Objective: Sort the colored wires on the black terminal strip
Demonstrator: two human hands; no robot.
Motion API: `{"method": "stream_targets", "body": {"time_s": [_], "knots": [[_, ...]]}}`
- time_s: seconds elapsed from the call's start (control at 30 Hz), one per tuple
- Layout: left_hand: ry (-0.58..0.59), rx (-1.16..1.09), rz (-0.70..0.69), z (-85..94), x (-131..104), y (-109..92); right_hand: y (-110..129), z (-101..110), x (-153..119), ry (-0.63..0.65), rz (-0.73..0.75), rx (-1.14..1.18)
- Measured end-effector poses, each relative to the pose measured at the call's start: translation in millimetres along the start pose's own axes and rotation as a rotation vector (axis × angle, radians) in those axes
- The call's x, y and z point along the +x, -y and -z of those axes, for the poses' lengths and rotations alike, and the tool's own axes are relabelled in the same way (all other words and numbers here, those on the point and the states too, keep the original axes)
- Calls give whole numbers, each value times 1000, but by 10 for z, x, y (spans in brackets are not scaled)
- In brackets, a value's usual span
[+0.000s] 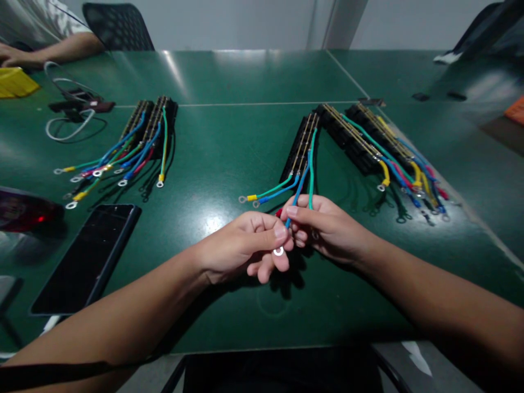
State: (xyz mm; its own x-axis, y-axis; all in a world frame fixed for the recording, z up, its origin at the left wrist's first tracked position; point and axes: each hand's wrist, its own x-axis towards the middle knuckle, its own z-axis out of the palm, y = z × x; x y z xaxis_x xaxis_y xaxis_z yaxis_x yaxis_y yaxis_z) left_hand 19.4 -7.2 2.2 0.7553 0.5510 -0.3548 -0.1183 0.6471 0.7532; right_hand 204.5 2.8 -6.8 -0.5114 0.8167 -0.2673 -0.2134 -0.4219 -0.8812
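Note:
My left hand (262, 240) is closed, thumb against fingers, on the end of a blue wire (302, 185). A silver ring terminal (278, 251) shows just below that thumb. Beside it my right hand (323, 221) pinches the same wire a little higher up. A green wire (311, 169) passes down into the right hand's grasp. Both wires come from a black terminal block (301, 144) with brass strips. Two more wires from this block, one green (272, 188) and one blue (276, 192), end in ring terminals to the left. Something red is partly hidden behind the hands.
More wired blocks lie at the right (352, 136) and at the left (158, 125). A phone (85, 259), a bottle with red liquid (27, 210) and a cable (69, 134) are on the left of the green table (229, 131). Another person's arm (67, 48) rests at the far left.

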Motion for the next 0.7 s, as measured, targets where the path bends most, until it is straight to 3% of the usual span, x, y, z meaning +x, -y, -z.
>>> {"method": "stream_targets", "body": {"time_s": [0.3,0.7], "knots": [[-117,110,-18,-16,5,-1,-23,0,-4,2,22,26],[0,-36,-41,15,-8,3,-8,27,-4,-3,-2,26]]}}
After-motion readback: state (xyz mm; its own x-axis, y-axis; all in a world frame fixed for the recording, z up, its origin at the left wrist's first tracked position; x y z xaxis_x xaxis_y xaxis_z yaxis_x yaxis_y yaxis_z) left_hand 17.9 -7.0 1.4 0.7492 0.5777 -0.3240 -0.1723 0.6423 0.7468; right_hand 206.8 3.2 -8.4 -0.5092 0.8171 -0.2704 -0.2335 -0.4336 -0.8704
